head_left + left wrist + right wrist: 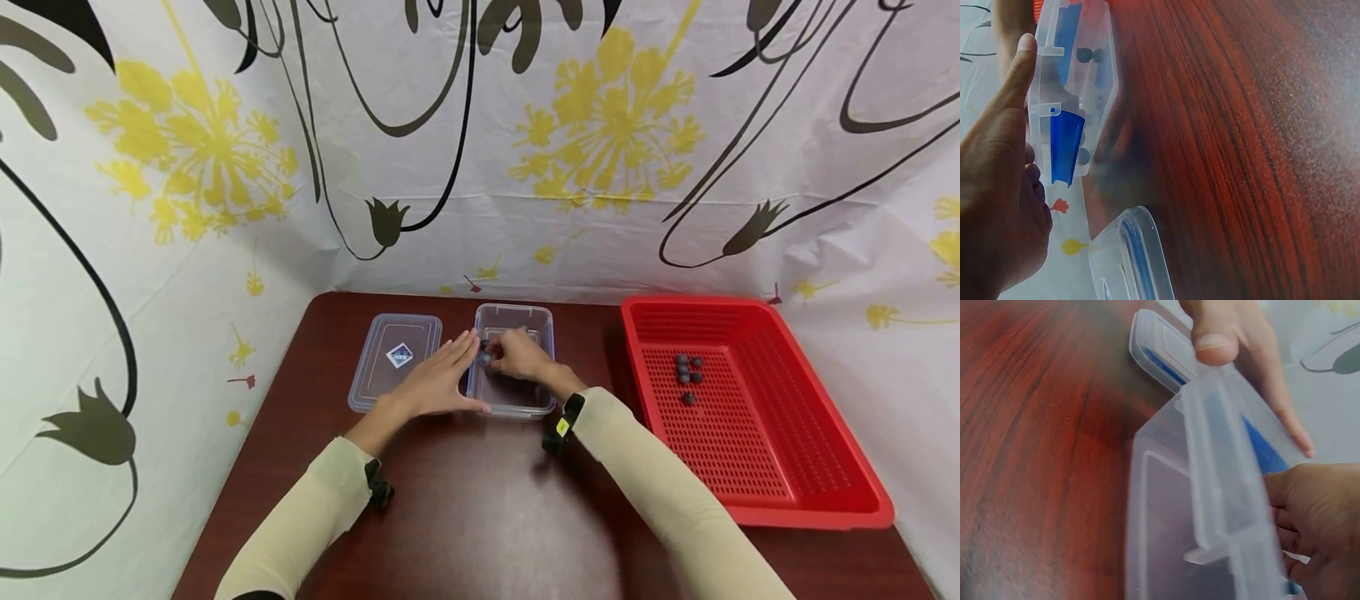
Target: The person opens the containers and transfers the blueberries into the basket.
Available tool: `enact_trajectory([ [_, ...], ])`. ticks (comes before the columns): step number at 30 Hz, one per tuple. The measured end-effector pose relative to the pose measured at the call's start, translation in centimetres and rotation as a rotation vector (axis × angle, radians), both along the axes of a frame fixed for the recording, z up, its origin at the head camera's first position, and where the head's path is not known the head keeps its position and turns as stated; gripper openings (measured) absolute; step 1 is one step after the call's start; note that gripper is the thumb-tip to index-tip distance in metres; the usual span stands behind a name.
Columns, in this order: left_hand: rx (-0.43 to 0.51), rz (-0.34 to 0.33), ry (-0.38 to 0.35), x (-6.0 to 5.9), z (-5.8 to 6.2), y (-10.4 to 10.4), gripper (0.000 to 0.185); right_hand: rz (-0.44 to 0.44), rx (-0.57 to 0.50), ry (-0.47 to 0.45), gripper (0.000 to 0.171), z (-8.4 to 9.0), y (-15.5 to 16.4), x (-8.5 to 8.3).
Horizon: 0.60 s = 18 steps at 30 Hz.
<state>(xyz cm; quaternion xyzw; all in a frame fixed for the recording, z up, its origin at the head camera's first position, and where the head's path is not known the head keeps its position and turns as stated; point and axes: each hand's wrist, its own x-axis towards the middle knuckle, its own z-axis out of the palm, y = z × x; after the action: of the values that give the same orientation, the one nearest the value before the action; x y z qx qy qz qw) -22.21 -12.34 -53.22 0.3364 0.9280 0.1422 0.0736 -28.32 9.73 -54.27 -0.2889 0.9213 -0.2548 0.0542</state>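
A clear plastic container (516,410) with blue side clips stands near the back of the table. My left hand (437,382) lies along its left side, fingers straight and thumb spread toward the near edge. My right hand (519,357) reaches inside with curled fingers, pinching a small dark blueberry (486,359) low in the container. Another dark berry (483,344) shows just beyond. Through the wall, the left wrist view shows several dark berries (1084,55). In the right wrist view the container wall (1222,469) partly hides the right fingertips.
The container's lid (375,367), with a blue and white label, lies flat to the left. On the right a red perforated basket (750,467) holds several blueberries (683,368). Patterned white cloth (480,142) hangs behind the brown table (465,508).
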Motion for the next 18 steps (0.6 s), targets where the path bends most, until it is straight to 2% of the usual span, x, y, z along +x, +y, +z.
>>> enact_trajectory([
  [9, -0.005, 0.018, -0.012, 0.0, 0.4, -0.1, 0.129, 0.038, -0.03, -0.042, 0.021, 4.2, 2.2, 0.1],
  [14, -0.006, 0.019, -0.017, 0.1, 0.4, 0.0, 0.129, 0.055, -0.042, 0.04, 0.016, 6.2, 4.5, 0.5],
  [18, -0.001, 0.009, -0.013, 0.1, 0.3, 0.1, 0.129, 0.065, -0.032, 0.087, 0.02, 7.6, 7.0, 1.2],
])
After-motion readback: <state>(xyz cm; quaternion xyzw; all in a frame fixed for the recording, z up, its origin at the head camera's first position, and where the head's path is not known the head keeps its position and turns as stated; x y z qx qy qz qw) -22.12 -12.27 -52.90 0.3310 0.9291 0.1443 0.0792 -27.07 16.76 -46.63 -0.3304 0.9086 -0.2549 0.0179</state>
